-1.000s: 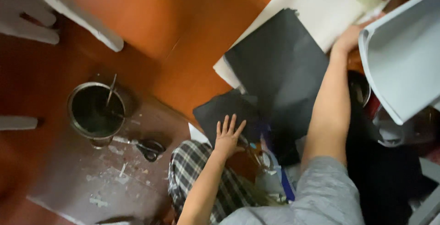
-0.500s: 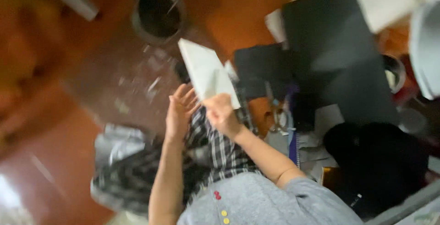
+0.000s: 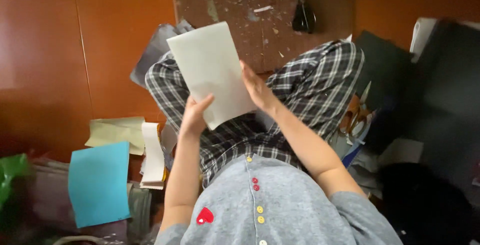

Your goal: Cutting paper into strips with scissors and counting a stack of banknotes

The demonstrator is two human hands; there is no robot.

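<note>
- White rectangular paper sheet (image 3: 212,72) is what we've got here, held up over our lap, tilted with its far corner toward the brown board, above the crossed legs in black-and-white plaid trousers (image 3: 310,82).
- Our left hand (image 3: 195,117) pinches the sheet's near bottom edge, fingers curled shut around it, thumb on top as far as we can tell.
- Our right hand (image 3: 257,90) lies flat along the sheet's right edge, fingers pressed on it rather than wrapped. So 2 hands on 1 sheet, probably to keep it flat and steady in the air, since it's floppy.
- Sitting on the orange-brown floor (image 3: 60,50) puts everything within arm's reach, which looks like why stuff is scattered on both sides.
- On the left: 1 light blue paper sheet (image 3: 99,182), 1 pale yellow-green paper sheet (image 3: 111,132) just beyond it, and 1 narrow white stack of paper strips (image 3: 152,157) between them and our knee. A bit of green plastic (image 3: 12,172) shows at the edge.
- Ahead of our knees there's 1 worn brown work board (image 3: 240,10) dusted with paper scraps, with 1 pair of black-handled scissors (image 3: 302,17) lying on it, well apart from our hands.
- On the right, large black sheets (image 3: 440,90) are piled up. We count at least 2, but they overlap too much to be sure.
</note>
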